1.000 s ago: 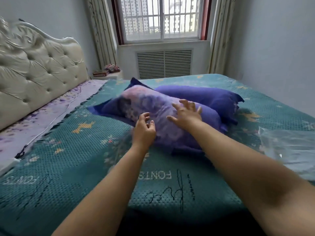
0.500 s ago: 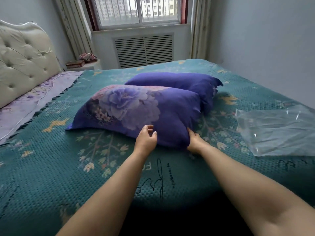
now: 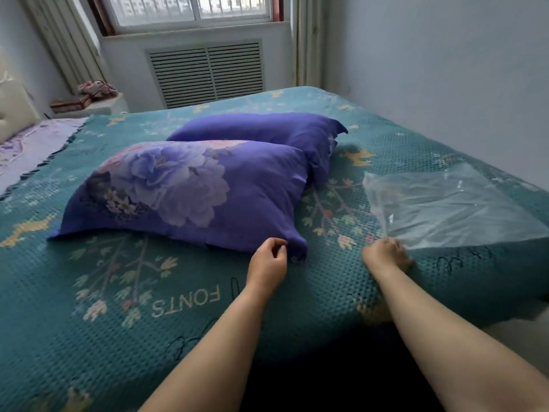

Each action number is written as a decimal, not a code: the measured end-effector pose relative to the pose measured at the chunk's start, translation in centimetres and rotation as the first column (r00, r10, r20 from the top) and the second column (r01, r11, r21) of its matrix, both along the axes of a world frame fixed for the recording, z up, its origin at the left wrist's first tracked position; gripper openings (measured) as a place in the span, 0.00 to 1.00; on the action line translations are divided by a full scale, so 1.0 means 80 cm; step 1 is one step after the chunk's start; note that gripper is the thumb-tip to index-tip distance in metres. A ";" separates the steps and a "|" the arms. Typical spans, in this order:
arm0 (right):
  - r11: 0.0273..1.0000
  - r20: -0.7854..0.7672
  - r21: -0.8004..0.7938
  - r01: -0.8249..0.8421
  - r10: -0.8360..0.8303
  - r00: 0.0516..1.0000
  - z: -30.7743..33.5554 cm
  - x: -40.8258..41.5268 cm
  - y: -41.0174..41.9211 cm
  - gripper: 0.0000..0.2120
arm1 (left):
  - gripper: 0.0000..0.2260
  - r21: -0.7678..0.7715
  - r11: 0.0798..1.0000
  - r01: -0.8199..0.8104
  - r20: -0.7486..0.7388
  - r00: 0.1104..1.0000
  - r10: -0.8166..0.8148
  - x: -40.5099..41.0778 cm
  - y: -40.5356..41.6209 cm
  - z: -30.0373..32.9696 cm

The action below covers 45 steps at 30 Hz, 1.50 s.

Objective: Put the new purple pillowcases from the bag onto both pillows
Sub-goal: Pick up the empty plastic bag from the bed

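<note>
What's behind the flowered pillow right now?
The second purple pillow lies right behind the flowered pillow, on the teal bedspread. Its near lower edge is hidden by the front pillow, so contact cannot be confirmed.

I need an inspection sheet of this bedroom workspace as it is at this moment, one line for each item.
Surface: teal bedspread with flower print covers the bed.
Job's things: near pillow and far pillow both in purple cases; clear plastic bag looks empty.
Clutter: folded items on the bedside stand.
Hands: left hand loosely curled beside the near pillow's corner, holding nothing; right hand grips the bag's corner.
Cables: nothing seen.
Surroundings: window, vent grille, headboard.
</note>
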State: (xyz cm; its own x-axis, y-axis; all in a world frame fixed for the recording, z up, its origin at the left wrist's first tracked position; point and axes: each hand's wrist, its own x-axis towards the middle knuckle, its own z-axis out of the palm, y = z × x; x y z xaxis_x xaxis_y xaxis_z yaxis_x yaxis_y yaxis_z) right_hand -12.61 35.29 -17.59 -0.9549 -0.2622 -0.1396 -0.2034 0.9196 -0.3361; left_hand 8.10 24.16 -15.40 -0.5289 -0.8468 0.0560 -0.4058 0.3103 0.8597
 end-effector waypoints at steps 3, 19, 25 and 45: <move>0.969 -0.033 -0.019 -0.245 0.244 0.969 0.015 0.022 0.010 0.14 | 0.07 -0.126 0.989 0.083 0.024 0.996 -0.081 -0.024 0.011 0.006; 0.622 0.303 -0.741 0.252 -0.024 0.953 -0.009 -0.036 0.118 0.33 | 0.31 0.470 0.879 0.085 -0.006 0.996 -0.093 -0.145 0.039 -0.018; 0.692 0.386 -0.692 0.207 0.112 0.916 -0.017 -0.054 0.178 0.33 | 0.32 -0.052 0.984 -0.168 0.186 0.967 0.174 -0.147 0.041 -0.001; 0.635 0.171 -0.770 0.068 0.102 0.980 -0.025 -0.075 0.278 0.04 | 0.19 0.262 0.897 0.355 -0.444 0.870 -0.215 -0.154 0.046 0.030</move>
